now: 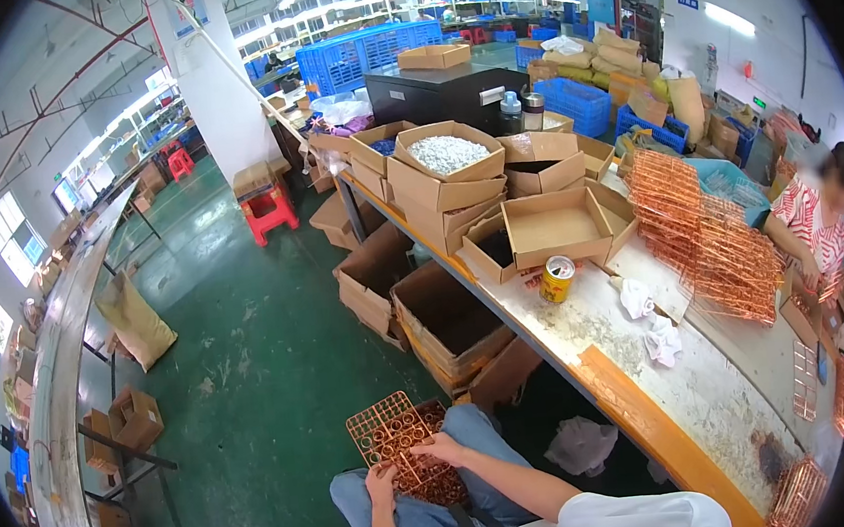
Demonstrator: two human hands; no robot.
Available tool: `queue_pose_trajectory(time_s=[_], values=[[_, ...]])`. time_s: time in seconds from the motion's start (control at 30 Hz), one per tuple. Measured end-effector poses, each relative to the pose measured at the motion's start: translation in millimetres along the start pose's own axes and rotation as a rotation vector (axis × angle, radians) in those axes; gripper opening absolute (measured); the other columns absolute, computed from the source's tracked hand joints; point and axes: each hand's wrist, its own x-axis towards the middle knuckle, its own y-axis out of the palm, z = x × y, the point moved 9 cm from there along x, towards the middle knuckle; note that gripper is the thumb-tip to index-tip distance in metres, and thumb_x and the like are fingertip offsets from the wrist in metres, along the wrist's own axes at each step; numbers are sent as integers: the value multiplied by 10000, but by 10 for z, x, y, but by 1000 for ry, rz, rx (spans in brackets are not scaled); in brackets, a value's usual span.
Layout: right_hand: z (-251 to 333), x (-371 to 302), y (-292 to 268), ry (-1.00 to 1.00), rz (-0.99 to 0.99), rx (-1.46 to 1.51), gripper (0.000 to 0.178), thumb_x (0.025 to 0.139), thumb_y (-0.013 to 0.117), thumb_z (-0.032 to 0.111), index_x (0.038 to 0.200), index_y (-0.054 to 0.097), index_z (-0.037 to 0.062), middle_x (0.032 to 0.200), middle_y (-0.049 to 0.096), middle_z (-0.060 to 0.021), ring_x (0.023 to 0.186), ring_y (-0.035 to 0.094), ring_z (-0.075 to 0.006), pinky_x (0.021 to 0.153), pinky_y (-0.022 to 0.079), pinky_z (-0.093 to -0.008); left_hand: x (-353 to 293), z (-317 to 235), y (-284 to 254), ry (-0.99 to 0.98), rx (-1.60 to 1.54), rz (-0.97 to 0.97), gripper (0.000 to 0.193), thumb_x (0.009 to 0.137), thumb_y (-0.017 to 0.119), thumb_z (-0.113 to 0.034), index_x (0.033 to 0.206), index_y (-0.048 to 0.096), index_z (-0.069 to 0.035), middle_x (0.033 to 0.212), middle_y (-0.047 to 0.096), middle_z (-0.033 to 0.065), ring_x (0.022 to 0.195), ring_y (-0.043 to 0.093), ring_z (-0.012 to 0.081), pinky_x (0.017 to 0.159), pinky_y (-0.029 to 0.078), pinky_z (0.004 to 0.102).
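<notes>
Both hands, left hand (382,487) and right hand (440,450), fingers closed on copper wire rack (398,444) on lap; open green floor (251,379) left; workbench edge (624,386), open cardboard boxes (448,326) right.

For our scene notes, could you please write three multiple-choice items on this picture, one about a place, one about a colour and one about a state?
1. Where does the copper wire grid rest?
A. on the person's lap
B. on the workbench
C. on the red stool

2. What colour is the stool on the green floor?
A. blue
B. red
C. yellow

3. What are the hands doing?
A. both hang free
B. only one touches the grid
C. both are on the grid

Answers:
1 A, the grid lies over the jeans-clad knees.
2 B, the stool by the white pillar is red.
3 C, the left hand and the right hand both grip the grid's near edge.
</notes>
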Motion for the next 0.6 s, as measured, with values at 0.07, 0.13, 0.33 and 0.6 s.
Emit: queue_pose_trajectory(time_s=[0.07,0.13,0.33,0.6], values=[[20,-15,36,0,46,1,180,819,604,106,920,578,-41,849,608,-87,733,615,-182,625,544,-273,-5,-41,7,58,-23,-24,193,745,605,-42,927,542,-37,871,624,61,703,575,117,495,409,220],[2,-18,14,29,26,-32,168,823,582,72,944,572,-43,863,612,-91,747,616,-184,631,544,-275,29,-3,9,83,5,-48,185,748,587,-30,927,541,-33,851,619,60,683,568,118,484,412,224],[-146,83,-40,51,-31,-38,184,817,501,-35,991,560,-41,885,613,-111,797,617,-188,642,540,-287,51,78,-39,7,-76,-71,164,749,534,-3,912,533,-22,773,582,60,630,549,133,473,441,243],[-124,167,-91,21,-75,-191,283,815,555,59,1097,543,38,946,582,-54,772,571,-137,651,475,-232,69,88,4,-66,-306,-14,200,768,495,-26,967,514,-11,821,567,91,641,567,155,478,468,241]])
